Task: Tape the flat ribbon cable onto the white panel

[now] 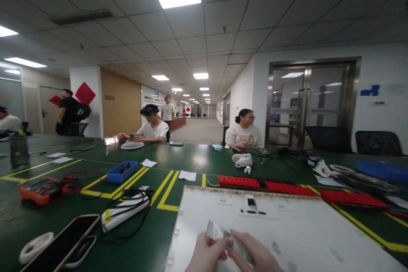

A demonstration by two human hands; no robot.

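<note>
Both hands meet over a large white panel (287, 229) that lies on the green table. My left hand (205, 255) is closed on a small greyish-white piece (214, 230), whose upper end sticks out above the fingers; what it is exactly cannot be made out. My right hand (255, 253) is closed too, its thumb and fingers pinching the same piece from the right. Much of the piece is hidden by fingers. Beyond the hands, the panel has a dark rectangular cutout (251, 202) and a brownish, dirty far edge.
Left lie a smartphone (65, 244), a white power strip (126, 211) with black cable, an orange multimeter (43, 192) and a blue tray (122, 172). Red strips (288, 188) run behind the panel. A white controller (242, 160) lies farther off. Two people sit across the table.
</note>
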